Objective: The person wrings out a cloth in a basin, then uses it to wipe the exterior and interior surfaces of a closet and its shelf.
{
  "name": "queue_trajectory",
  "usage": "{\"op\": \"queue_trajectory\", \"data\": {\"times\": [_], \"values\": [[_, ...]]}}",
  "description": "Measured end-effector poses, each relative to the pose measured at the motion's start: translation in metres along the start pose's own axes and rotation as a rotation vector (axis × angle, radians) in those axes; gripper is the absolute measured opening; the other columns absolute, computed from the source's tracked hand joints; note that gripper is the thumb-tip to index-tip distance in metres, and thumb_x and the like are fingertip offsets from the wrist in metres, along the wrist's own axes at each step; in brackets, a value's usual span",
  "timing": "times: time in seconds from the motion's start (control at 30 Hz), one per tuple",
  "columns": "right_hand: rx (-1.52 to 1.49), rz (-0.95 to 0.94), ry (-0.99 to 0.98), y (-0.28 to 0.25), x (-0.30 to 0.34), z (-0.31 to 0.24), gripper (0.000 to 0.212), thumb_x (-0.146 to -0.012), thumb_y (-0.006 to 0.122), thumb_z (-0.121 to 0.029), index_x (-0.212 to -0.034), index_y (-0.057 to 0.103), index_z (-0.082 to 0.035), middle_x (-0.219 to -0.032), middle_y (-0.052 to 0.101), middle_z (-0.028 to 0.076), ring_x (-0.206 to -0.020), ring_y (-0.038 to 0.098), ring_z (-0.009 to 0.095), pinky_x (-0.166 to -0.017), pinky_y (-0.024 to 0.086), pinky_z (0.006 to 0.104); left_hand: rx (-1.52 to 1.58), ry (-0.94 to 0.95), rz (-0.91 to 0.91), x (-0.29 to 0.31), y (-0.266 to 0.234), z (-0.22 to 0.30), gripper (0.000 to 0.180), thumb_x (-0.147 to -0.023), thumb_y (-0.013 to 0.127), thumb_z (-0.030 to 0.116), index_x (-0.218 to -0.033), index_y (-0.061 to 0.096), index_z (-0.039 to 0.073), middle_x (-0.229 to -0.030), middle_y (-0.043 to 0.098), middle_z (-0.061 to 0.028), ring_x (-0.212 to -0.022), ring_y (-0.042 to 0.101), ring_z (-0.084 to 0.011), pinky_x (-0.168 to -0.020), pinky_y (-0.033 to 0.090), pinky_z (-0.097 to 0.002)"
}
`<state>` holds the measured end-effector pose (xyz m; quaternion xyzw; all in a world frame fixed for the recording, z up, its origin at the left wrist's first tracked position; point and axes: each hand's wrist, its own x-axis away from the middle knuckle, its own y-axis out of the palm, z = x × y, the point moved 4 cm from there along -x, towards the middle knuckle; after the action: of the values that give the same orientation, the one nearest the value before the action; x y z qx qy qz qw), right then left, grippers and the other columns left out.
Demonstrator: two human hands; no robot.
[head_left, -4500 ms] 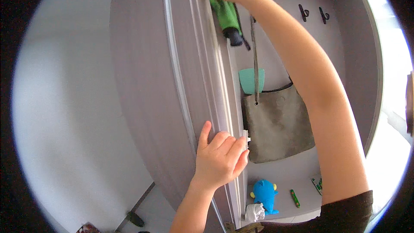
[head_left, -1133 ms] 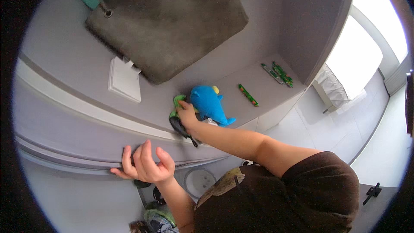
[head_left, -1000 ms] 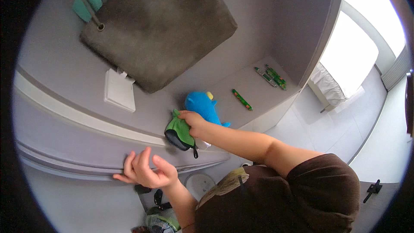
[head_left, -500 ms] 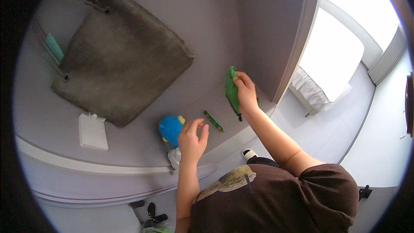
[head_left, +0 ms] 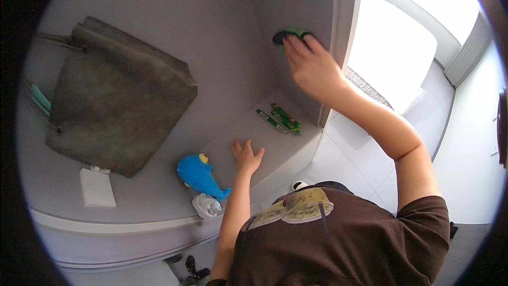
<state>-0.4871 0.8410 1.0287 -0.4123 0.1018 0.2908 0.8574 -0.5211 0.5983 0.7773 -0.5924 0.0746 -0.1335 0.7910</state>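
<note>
My right hand (head_left: 312,69) is raised near the cabinet's side wall, closed on a soft green pouch (head_left: 297,33) with a black part. Motion blur and my fingers hide much of it. Low over the shelf (head_left: 233,127) is my left hand (head_left: 247,157), fingers spread and holding nothing. Several slim green pens (head_left: 286,119) with red patches lie together on the shelf, beyond my left hand and to its right. A blue plush toy (head_left: 198,173) with yellow parts sits just left of that hand, with a crumpled white wad (head_left: 206,205) against its lower side.
A large dark grey bag (head_left: 121,95) with cord handles lies to the left. Below it is a flat white rectangular thing (head_left: 98,187). The cabinet's upright edge (head_left: 346,16) stands at right, with a white-covered bed (head_left: 391,47) beyond it.
My right hand has moved up and away with the pouch. More pens now show on the shelf where one showed before. My left hand has shifted right, away from the plush toy.
</note>
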Motion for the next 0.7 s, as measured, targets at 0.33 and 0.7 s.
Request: {"op": "queue_trajectory", "data": {"times": [0.33,0.7], "values": [[0.017,-0.574,-0.429,0.119,0.080,-0.111,0.050,-0.089,0.045,-0.028,-0.129,0.053,0.002,-0.145,0.038,0.018,-0.138,0.027,0.030,-0.114,0.010,0.0472,0.057,0.034,0.229,-0.047,0.053,0.041,0.081,-0.089,0.052,0.050,-0.136,0.029,-0.012,-0.143,0.022,-0.0352,-0.135,0.009,-0.0537,-0.111,0.013,-0.0559],[-0.045,-0.628,-0.417,0.160,0.146,-0.169,0.054,-0.088,0.042,-0.024,-0.132,0.046,0.007,-0.143,0.040,0.018,-0.135,0.033,0.031,-0.115,0.013,0.0427,0.104,-0.044,0.104,-0.097,0.053,0.127,0.097,-0.075,0.071,0.042,-0.143,0.017,-0.001,-0.150,0.008,-0.0293,-0.139,0.007,-0.0463,-0.112,0.017,-0.0515]]}}
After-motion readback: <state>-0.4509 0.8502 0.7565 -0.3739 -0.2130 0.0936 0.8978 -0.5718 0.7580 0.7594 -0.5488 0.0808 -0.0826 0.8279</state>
